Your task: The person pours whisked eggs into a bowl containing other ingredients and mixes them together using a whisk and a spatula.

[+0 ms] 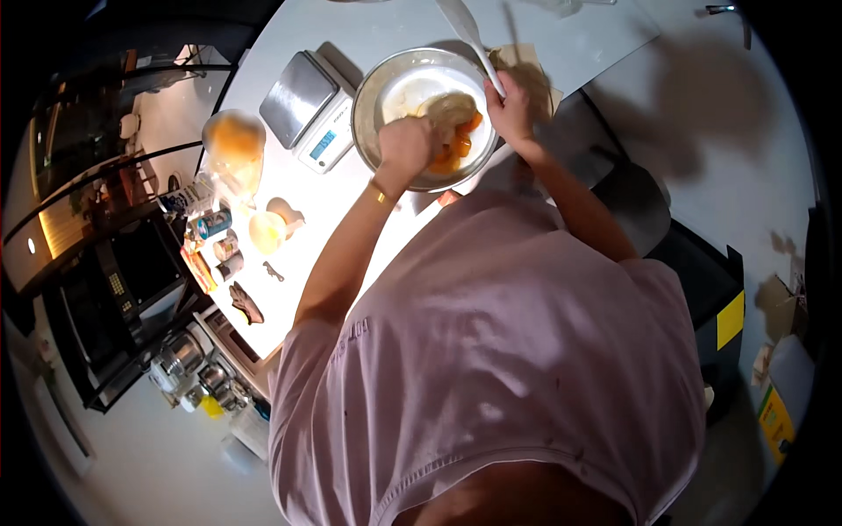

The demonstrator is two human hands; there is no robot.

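Observation:
A wide metal bowl (366, 125) stands before me on a white table. In it lies a blurred, pale beige dough-like lump (452, 109), with orange egg yolks (460, 146) along its right and lower side. My left hand (409, 146), a gold bracelet at its wrist, reaches into the bowl. It is curled against the lump; its fingers are mostly hidden. At the bowl's right rim, my right hand (510, 108) is closed around the handle of a white spatula (464, 27), whose broad end points up and away from me.
Left of the bowl sits a digital kitchen scale (304, 98). Further left are a clear bag with orange contents (231, 141), a small pale cup (267, 231), a blue can (214, 224) and a dark glove-like item (246, 304). A brown paper sheet (534, 79) lies beyond my right hand.

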